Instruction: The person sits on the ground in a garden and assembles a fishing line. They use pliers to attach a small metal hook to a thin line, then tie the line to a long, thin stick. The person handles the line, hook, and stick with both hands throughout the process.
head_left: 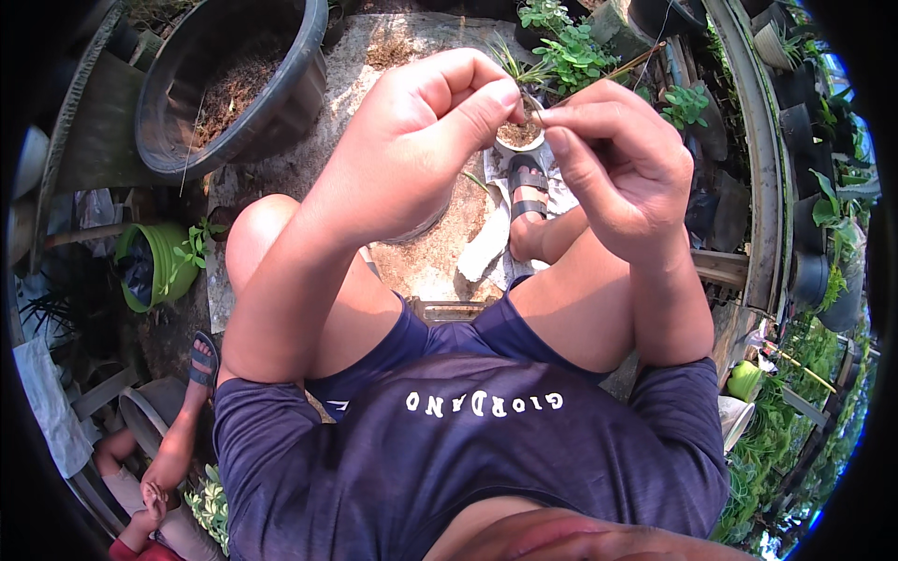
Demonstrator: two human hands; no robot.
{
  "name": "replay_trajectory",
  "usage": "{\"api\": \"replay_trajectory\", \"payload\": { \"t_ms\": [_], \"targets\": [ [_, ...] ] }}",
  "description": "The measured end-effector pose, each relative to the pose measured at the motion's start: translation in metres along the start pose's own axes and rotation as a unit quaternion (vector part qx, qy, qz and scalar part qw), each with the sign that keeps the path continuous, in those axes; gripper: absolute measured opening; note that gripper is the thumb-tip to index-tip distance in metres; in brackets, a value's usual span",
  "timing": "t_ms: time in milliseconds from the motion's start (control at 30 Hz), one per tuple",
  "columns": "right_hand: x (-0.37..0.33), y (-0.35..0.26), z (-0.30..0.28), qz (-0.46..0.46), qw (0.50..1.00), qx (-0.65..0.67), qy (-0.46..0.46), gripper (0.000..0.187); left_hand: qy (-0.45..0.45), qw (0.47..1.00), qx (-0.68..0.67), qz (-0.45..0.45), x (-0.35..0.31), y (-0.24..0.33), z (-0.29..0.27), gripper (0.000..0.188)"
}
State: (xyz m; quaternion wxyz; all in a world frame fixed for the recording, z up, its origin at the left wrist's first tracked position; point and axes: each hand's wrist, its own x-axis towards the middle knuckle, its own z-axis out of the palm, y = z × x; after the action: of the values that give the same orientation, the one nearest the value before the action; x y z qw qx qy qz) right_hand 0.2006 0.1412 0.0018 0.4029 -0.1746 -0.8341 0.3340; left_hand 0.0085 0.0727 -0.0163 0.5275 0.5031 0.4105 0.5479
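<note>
Both hands are raised in front of me, their fingertips almost meeting. My left hand (pixel 426 136) is closed, thumb pressed against the curled index finger. My right hand (pixel 622 164) pinches with thumb and index finger. A thin strand seems to pass between the two pinches, too small to name. Just beyond and below the fingertips is a small white pot (pixel 521 137) with brown soil, partly covered by the hands. Behind it, narrow grassy leaves (pixel 514 65) stick up. A thin green stem (pixel 475 179) shows beside my left wrist.
A large black tub (pixel 313 89) holding soil stands at the far left. A lime-green pot (pixel 159 266) is left of my knee. White cloth (pixel 482 248) lies by my sandalled foot. Leafy plants (pixel 571 51) grow ahead. Another person (pixel 154 500) sits at the lower left.
</note>
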Motion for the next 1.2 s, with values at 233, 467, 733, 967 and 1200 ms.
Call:
{"api": "replay_trajectory", "payload": {
  "t_ms": [233, 467, 733, 967, 1200],
  "targets": [
    [0.0, 0.0, -0.002, 0.041, 0.996, 0.072, -0.043, 0.004, -0.003, 0.999, -0.016, 0.04, -0.002, -0.004, 0.004, 0.025],
    [0.003, -0.004, 0.002, 0.065, 0.994, 0.066, -0.05, 0.005, -0.018, 0.999, -0.046, -0.004, -0.004, -0.003, 0.0, 0.026],
    [0.006, -0.005, 0.001, 0.091, 0.993, -0.018, -0.071, 0.005, 0.014, 0.998, -0.044, -0.042, -0.005, -0.006, -0.003, 0.022],
    [0.007, 0.007, 0.003, 0.052, 0.996, -0.059, -0.048, 0.008, 0.005, 0.999, -0.026, -0.024, 0.0, -0.007, -0.005, 0.019],
    [0.017, 0.006, -0.016, -0.041, 0.939, -0.338, 0.04, 0.019, 0.069, 0.994, -0.021, 0.079, -0.006, 0.002, 0.002, 0.019]
  ]
}}
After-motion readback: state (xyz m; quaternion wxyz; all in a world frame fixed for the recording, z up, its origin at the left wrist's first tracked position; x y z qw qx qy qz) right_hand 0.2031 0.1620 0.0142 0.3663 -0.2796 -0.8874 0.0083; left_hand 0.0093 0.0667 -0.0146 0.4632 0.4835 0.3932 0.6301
